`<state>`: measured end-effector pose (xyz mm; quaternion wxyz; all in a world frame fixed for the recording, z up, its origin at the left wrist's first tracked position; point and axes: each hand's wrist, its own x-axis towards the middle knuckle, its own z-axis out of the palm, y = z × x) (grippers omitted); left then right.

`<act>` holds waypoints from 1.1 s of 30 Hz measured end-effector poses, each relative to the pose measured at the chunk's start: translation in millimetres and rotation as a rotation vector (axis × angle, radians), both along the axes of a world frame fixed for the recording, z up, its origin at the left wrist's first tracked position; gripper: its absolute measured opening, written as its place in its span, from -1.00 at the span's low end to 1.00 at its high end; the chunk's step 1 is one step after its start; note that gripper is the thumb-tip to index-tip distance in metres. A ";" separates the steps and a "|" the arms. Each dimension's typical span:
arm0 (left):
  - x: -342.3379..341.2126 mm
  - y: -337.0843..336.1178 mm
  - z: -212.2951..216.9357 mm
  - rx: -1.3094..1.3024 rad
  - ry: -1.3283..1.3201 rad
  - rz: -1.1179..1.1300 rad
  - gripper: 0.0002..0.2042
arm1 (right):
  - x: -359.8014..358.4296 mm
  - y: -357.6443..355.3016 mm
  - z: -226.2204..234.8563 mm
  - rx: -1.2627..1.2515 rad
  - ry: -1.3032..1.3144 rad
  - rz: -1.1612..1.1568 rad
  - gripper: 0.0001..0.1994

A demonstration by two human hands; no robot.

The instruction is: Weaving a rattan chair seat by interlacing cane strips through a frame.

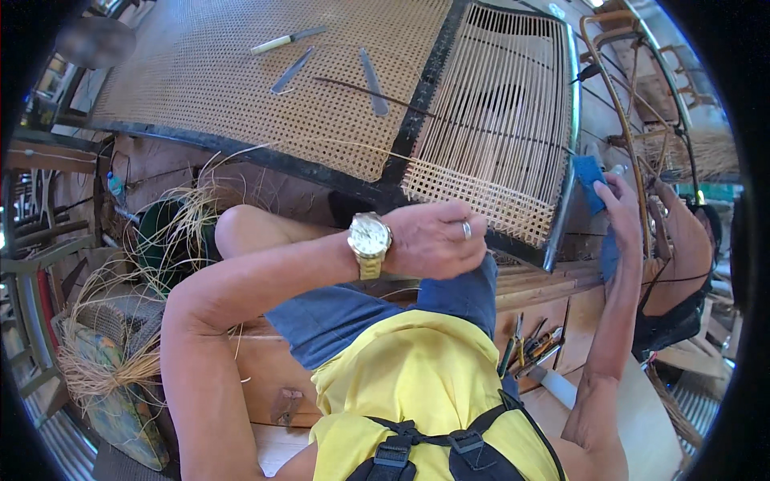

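Observation:
In front of me lies a black-edged frame with two panels. The left is finished cane webbing (321,88); the right has long parallel cane strands (501,112), cross-woven near its close end. Over my lap, beside that woven end, my left hand (441,236) is closed with fingers curled under; what they hold, if anything, is hidden. It wears a ring, with a watch (370,244) on the wrist. Past the frame's right edge, my right hand (622,204) grips a blue piece (589,183) resembling cloth or sponge. A dark thin rod (377,94) runs across both panels.
On the webbing lie a white-handled knife (289,40) and two flat clear strips (374,82). Loose cane bundles (112,361) hang at left by a green container (160,240). Hand tools (533,349) stand near my right thigh. A wooden chair frame (630,96) is at right.

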<state>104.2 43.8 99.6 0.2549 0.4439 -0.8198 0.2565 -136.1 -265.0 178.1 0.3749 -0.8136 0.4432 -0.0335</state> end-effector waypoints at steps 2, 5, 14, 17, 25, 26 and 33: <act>-11.2 -6.1 5.4 -0.007 -0.012 -0.002 -0.77 | -17.8 0.5 1.3 -0.043 -0.094 -0.086 -0.61; -20.5 -15.0 8.7 -0.001 -0.041 -0.030 -0.76 | -29.4 9.9 -7.3 0.077 -0.098 0.211 -0.59; -25.6 -19.9 14.5 0.023 0.103 -0.115 -0.74 | -7.7 6.1 -14.2 -0.016 -0.253 0.035 -0.63; -24.3 -18.7 11.2 -0.002 0.123 -0.084 -0.74 | 11.7 6.6 -20.0 0.011 0.085 0.489 -0.60; -19.3 -12.6 3.7 -0.012 0.221 -0.080 -0.77 | 107.4 41.7 -58.3 -0.081 0.030 0.660 -0.57; -18.6 -11.6 1.2 -0.006 0.246 -0.085 -0.77 | 118.5 52.0 -68.4 -0.038 0.027 0.871 -0.56; 8.0 31.1 -37.0 0.450 0.477 0.267 -0.84 | 199.1 -3.6 -107.6 -0.055 0.160 0.690 -0.57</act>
